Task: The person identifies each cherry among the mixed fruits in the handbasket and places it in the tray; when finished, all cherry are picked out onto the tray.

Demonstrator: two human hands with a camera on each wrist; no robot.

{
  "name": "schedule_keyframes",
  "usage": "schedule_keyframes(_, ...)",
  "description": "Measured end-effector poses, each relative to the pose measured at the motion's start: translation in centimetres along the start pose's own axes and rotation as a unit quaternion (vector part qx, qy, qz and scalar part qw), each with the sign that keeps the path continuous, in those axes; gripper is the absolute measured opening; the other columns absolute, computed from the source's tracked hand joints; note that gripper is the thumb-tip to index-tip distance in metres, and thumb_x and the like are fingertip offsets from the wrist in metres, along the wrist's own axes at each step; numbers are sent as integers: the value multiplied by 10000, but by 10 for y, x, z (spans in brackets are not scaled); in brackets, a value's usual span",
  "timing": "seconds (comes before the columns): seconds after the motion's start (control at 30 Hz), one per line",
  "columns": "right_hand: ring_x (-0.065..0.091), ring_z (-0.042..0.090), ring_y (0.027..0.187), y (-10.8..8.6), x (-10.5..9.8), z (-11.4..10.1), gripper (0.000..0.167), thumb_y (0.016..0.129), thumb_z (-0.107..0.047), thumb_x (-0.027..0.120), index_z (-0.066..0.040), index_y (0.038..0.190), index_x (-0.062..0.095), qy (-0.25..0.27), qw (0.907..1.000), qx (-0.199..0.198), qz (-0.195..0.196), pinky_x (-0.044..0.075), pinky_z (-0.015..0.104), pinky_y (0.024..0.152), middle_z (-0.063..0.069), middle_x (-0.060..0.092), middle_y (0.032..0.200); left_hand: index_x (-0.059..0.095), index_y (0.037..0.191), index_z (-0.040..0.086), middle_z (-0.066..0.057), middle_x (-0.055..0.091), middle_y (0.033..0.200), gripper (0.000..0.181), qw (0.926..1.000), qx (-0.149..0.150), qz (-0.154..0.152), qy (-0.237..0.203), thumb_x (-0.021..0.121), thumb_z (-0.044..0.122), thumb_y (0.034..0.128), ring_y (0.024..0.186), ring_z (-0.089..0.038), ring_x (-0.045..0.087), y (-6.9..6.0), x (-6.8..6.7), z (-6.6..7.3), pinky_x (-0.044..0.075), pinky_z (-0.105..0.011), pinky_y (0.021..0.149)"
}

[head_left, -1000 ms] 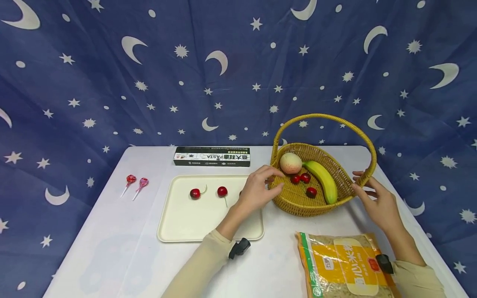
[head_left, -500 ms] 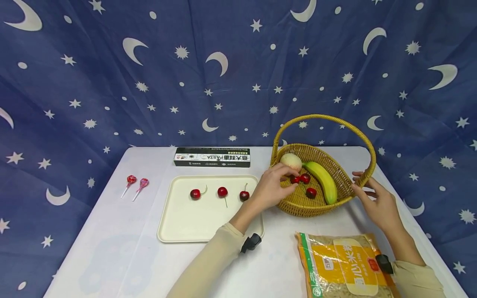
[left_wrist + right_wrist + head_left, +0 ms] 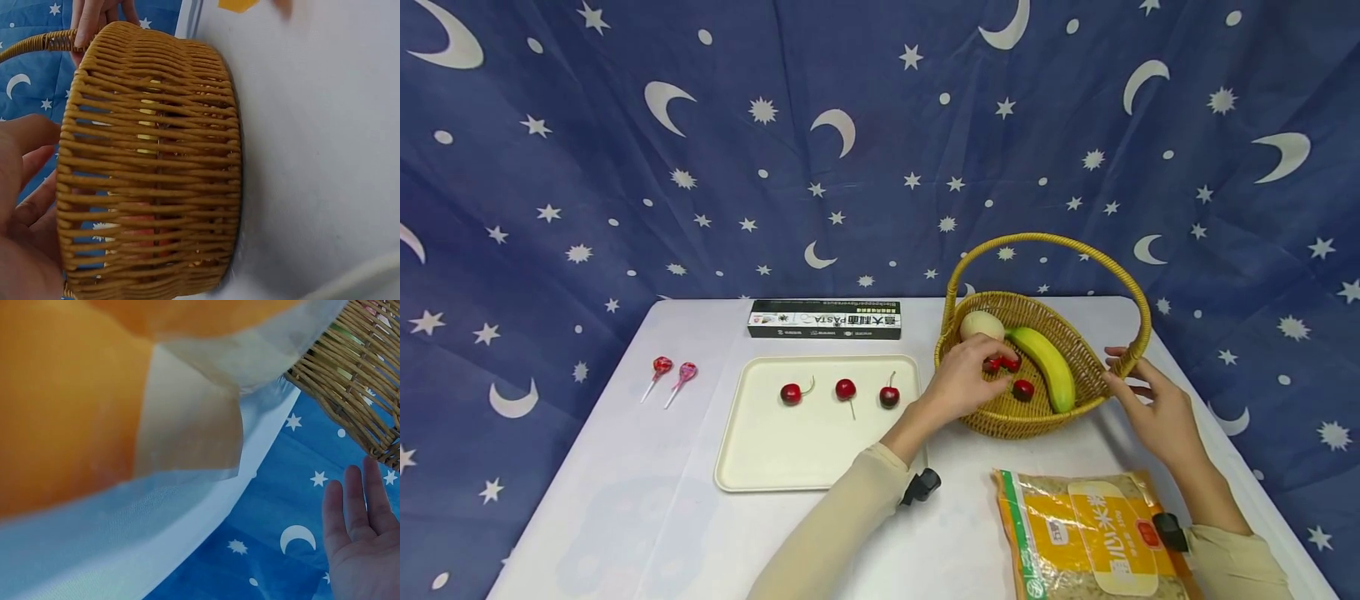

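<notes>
A wicker basket (image 3: 1015, 426) with a tall arched handle stands at the right of the table. In it lie a banana (image 3: 1051, 367), a peach (image 3: 982, 325) and several cherries (image 3: 1023, 390). My left hand (image 3: 961, 382) reaches over the left rim, fingers and thumb apart around two cherries beside the peach; any contact with them cannot be made out. At the right end, my right hand (image 3: 1161, 417) holds the basket near the handle's base, thumb on the near side and fingers behind. In the left wrist view, the basket wall (image 3: 150, 169) hides the left fingertips.
A cream tray (image 3: 782, 454) with three stemmed cherries (image 3: 846, 389) lies left of the basket. Behind it is a black pasta box (image 3: 824, 319). Two lollipops (image 3: 662, 365) lie far left. A yellow-orange bag (image 3: 1097, 533) is in front, under the right forearm.
My left hand has moved right, from the basket's left rim to the cherries inside, uncovering the third cherry on the tray. My right hand stays at the basket.
</notes>
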State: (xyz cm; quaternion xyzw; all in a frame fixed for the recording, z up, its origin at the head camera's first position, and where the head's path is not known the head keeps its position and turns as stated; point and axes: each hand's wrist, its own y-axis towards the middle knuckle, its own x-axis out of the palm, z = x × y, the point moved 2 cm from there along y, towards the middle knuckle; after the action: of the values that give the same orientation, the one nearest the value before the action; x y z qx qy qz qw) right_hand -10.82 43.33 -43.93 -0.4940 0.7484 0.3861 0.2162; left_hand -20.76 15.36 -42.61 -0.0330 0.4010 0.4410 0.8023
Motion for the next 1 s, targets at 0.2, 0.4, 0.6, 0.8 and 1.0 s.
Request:
schedule_keyframes(0.2, 402, -307, 1082, 0, 1, -1, 391, 1056, -280, 686, -157, 1423, 634, 8, 9999, 106, -27, 349, -67, 855, 179, 700, 1371, 738, 1262, 197, 13, 702, 1352, 316, 9991, -73, -355, 234, 801, 249, 957, 1265, -166, 673, 8, 8, 5, 539, -241, 1065)
schedule_keyframes(0.4, 415, -303, 1087, -1, 2, -1, 391, 1056, -273, 685, -146, 1423, 636, 94, 9999, 42, -20, 374, -56, 859, 194, 701, 1361, 745, 1273, 169, -2, 737, 1300, 322, 9965, 35, -681, 494, 801, 208, 959, 1220, -157, 684, 19, 18, 13, 545, -202, 1008)
schedule_keyframes(0.6, 409, -314, 1090, 0, 1, 0, 392, 1059, -283, 680, -134, 1419, 642, 33, 10000, 40, 31, 365, -65, 856, 197, 704, 1355, 761, 1289, 157, 26, 766, 1295, 330, 9893, 316, -1021, 991, 787, 184, 961, 1226, -113, 679, 33, 28, 20, 530, -180, 1027)
schedule_keyframes(0.8, 415, -309, 1102, 0, 0, 1, 395, 1053, -287, 689, -160, 1425, 643, 11, 10000, 11, -7, 384, -49, 869, 175, 696, 1357, 760, 1310, 168, 56, 778, 1297, 350, 9857, 230, -1318, 1030, 787, 176, 961, 1239, -128, 708, 43, 39, 21, 548, -165, 994)
schedule_keyframes(1.0, 415, -307, 1101, 1, 1, 1, 386, 1050, -285, 695, -152, 1410, 651, -18, 10000, -3, -3, 385, -40, 870, 165, 699, 1359, 759, 1316, 188, 83, 777, 1295, 344, 9815, 84, -1545, 1125, 780, 196, 973, 1256, -87, 697, 50, 47, 18, 542, -161, 1022)
